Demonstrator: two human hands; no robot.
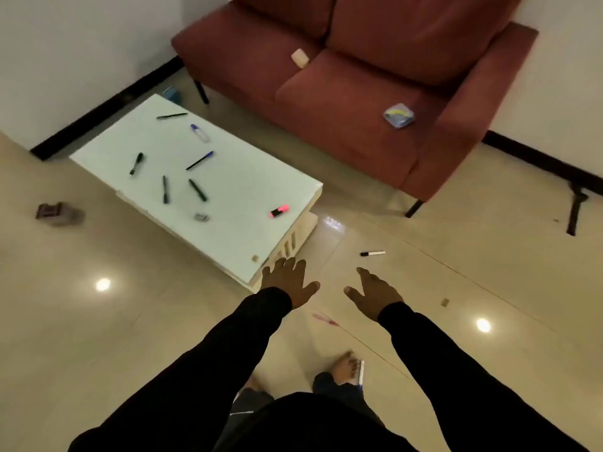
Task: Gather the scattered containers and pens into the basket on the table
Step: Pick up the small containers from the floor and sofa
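Several pens lie scattered on the low white table [228, 223], among them a blue-capped marker [199, 132] and a pink highlighter [280, 211]. A black-capped white marker [372, 253] lies on the floor beyond my right hand [375, 293]. A pink pen [324, 319] lies on the floor between my arms. My left hand [287, 285] hovers by the table's near corner. Both hands are spread and hold nothing. On the sofa sit a cream container [300, 58] and a blue-yellow container [398, 115]. No basket shows.
A red sofa [342, 102] stands behind the table. A teal box [171, 94] sits on the floor at the table's far corner and a dark box [54, 213] on the floor at left. My bare feet [344, 367] stand on glossy tiles beside another pen [361, 371].
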